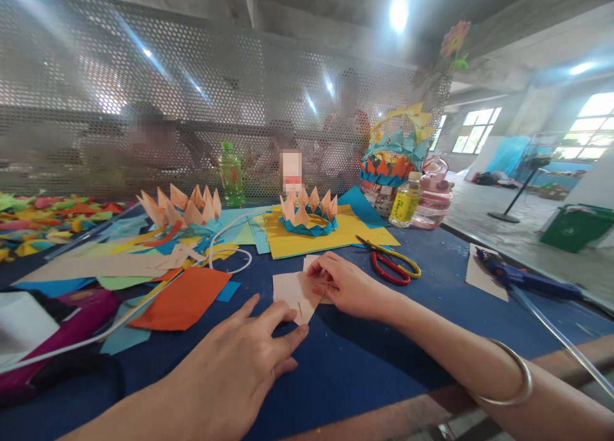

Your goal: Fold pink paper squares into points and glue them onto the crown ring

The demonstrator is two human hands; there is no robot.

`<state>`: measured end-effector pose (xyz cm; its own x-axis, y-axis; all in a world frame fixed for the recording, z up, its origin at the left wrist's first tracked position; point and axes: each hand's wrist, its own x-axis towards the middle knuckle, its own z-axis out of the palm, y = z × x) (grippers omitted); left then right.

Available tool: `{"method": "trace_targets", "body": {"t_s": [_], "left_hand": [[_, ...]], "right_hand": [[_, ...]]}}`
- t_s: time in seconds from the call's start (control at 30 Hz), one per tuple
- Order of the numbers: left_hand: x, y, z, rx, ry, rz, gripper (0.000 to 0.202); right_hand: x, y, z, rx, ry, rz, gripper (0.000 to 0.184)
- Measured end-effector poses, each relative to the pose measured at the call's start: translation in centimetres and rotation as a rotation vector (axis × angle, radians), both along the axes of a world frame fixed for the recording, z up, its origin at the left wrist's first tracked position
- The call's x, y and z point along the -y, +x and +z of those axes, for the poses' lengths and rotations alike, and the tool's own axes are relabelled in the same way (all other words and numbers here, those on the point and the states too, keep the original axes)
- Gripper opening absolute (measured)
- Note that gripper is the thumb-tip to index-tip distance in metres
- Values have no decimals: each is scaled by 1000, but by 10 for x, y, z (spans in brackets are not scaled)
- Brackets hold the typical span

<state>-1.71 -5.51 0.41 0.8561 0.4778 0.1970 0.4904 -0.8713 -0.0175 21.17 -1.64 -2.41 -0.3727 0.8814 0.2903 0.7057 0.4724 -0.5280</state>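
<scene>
Flat on bench (355, 370): pale paper (288, 290), no clear long axis. At near edge: left hand (254, 351), fingers spread, gripping nothing. Over right edge: right hand (349, 287), fingers curled; cannot tell if pinching.

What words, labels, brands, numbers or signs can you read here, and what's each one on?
No text can be read in this view.
Yellow-labelled bottle: dark marks on it, too small and blurred to read.
Green bottle: a reddish patch, too blurred to tell whether it is lettering.
Blue glue gun: no readable marking.
Pale paper near the middle: no lettering that I can make out.
</scene>
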Motion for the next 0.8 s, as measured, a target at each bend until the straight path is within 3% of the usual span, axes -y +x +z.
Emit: {"method": "trace_targets", "body": {"t_s": [0.33, 0.47, 0.57, 0.7, 0.8], "left_hand": [[2, 4, 7, -36, -78, 17, 35], [0, 2, -1, 60, -68, -5, 32], [-2, 1, -8, 155, -53, -11, 28], [-4, 2, -10, 187, -42, -16, 25], [-5, 2, -10, 203, -29, -33, 21]], "right_hand": [[-15, -13, 1, -70, -51, -46, 28], [-15, -13, 2, -173, -39, -79, 32], [-13, -10, 6, -248, -71, -78, 22], [-9, -3, 10, -278, -139, -92, 33], [-9, 2, 10, -252, -106, -101, 40]]}}
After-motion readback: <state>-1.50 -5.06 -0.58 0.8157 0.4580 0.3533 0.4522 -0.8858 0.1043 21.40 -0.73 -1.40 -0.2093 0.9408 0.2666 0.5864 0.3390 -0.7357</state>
